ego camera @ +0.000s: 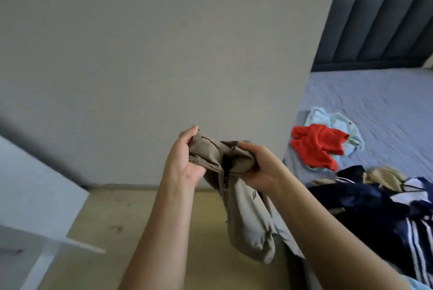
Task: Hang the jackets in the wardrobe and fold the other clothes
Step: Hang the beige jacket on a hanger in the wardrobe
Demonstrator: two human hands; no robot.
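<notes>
Head view, looking down past two bare forearms. The left hand and right hand hold a beige zip-front jacket in mid-air, above the floor and in front of a plain grey wall. Each grip is closed on bunched fabric at the collar end, one on either side of the dark zip, and the rest of the jacket hangs limp below.

To the right is a bed with a dark padded headboard. On it lie a red garment on top of a pale blue one, and nearer the person a heap with a navy white-striped garment. A blurred white piece of furniture fills the lower left; whether it is the wardrobe cannot be told.

The step in hand appears to be readying the jacket for hanging. No hanger is in view, so the next move likely calls for finding one and spreading the shoulders.
</notes>
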